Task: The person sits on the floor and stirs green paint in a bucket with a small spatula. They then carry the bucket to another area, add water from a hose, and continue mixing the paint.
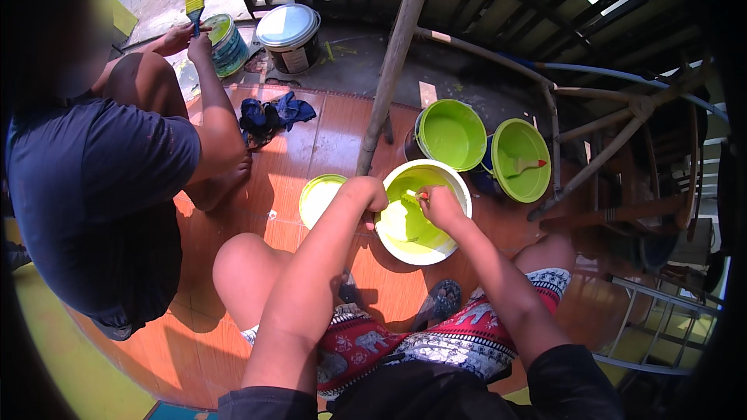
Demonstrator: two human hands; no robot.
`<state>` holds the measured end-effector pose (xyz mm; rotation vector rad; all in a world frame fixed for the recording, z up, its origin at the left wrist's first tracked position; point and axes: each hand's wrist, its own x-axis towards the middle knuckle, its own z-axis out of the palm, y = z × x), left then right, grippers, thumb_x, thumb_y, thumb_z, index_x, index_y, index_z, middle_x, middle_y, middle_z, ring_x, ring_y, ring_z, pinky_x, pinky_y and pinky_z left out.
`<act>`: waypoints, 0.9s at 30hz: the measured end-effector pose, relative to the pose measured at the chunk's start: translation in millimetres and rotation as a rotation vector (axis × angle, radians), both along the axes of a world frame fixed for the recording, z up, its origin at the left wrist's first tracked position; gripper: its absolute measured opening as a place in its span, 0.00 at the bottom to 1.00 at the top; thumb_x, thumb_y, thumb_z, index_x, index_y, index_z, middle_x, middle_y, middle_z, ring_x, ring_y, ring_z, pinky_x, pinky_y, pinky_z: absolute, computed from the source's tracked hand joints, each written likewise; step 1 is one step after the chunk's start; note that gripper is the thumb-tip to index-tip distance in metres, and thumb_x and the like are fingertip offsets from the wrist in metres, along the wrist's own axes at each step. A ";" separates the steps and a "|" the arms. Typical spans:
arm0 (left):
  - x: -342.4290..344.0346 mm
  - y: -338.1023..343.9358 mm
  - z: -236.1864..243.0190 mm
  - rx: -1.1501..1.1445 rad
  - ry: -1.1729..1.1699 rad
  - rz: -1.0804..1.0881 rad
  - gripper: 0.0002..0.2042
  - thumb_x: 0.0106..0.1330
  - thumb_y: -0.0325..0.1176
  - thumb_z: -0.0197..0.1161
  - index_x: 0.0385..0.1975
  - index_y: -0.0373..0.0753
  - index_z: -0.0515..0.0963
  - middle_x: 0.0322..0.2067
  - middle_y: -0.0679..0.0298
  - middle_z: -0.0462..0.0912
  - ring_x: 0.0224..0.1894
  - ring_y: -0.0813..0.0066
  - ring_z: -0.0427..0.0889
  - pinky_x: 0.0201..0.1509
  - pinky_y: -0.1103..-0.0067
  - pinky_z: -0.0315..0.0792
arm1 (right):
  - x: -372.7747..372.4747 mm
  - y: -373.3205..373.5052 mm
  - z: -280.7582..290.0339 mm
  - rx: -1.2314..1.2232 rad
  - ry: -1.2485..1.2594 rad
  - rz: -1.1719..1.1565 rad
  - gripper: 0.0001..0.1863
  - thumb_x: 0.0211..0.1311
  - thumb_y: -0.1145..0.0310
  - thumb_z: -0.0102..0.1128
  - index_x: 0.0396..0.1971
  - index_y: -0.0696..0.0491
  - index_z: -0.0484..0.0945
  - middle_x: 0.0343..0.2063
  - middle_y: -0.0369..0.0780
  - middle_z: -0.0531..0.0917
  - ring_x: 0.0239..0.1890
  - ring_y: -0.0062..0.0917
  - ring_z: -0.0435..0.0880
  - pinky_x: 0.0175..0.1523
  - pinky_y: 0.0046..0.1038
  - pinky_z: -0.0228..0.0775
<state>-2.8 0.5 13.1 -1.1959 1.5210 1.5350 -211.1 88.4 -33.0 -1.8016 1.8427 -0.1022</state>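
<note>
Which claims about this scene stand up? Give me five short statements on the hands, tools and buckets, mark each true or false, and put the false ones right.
1. The right hand holds a small tool inside the white bucket. True.
2. The other person holds a paint roller. False: it is a flat brush, yellow bristles up.
3. The left hand is at the left side of the white bucket. True.
4. The dark blue cloth hangs over the railing. False: it lies crumpled on the tiled floor.
5. A red-tipped brush lies in the rightmost bucket. True.
</note>
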 end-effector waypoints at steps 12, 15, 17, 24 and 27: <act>4.8 6.4 -11.6 0.044 -0.013 0.099 0.13 0.69 0.31 0.50 0.33 0.33 0.82 0.24 0.59 0.86 0.25 0.70 0.85 0.33 0.67 0.81 | 1.8 3.7 5.0 -0.024 -0.122 -0.090 0.10 0.59 0.69 0.63 0.40 0.54 0.85 0.34 0.52 0.85 0.38 0.47 0.84 0.46 0.41 0.76; 6.7 12.6 -20.7 0.145 0.044 0.174 0.12 0.70 0.33 0.51 0.35 0.34 0.81 0.24 0.59 0.85 0.24 0.72 0.85 0.30 0.72 0.81 | 2.8 6.9 7.3 0.123 0.032 0.017 0.11 0.60 0.68 0.62 0.41 0.53 0.85 0.35 0.51 0.85 0.38 0.46 0.84 0.47 0.41 0.76; 9.5 17.5 -21.6 0.214 0.140 0.319 0.12 0.70 0.34 0.52 0.37 0.34 0.81 0.25 0.59 0.85 0.24 0.74 0.84 0.28 0.76 0.80 | 0.8 8.5 10.5 0.020 -0.032 -0.010 0.11 0.60 0.69 0.62 0.41 0.53 0.85 0.35 0.50 0.85 0.39 0.46 0.84 0.47 0.41 0.76; 6.0 23.3 0.9 -0.018 0.242 0.240 0.11 0.66 0.28 0.55 0.39 0.27 0.79 0.27 0.56 0.86 0.22 0.73 0.85 0.25 0.78 0.80 | 2.7 25.8 3.9 -0.083 -0.063 0.135 0.12 0.62 0.71 0.59 0.44 0.53 0.83 0.40 0.47 0.84 0.41 0.43 0.84 0.47 0.40 0.76; 7.8 24.4 1.5 0.044 0.213 0.326 0.10 0.65 0.26 0.56 0.39 0.25 0.79 0.26 0.54 0.86 0.22 0.71 0.85 0.25 0.76 0.81 | 4.9 43.6 0.8 0.052 -0.029 0.242 0.13 0.62 0.71 0.57 0.46 0.53 0.82 0.41 0.47 0.84 0.41 0.42 0.84 0.47 0.40 0.76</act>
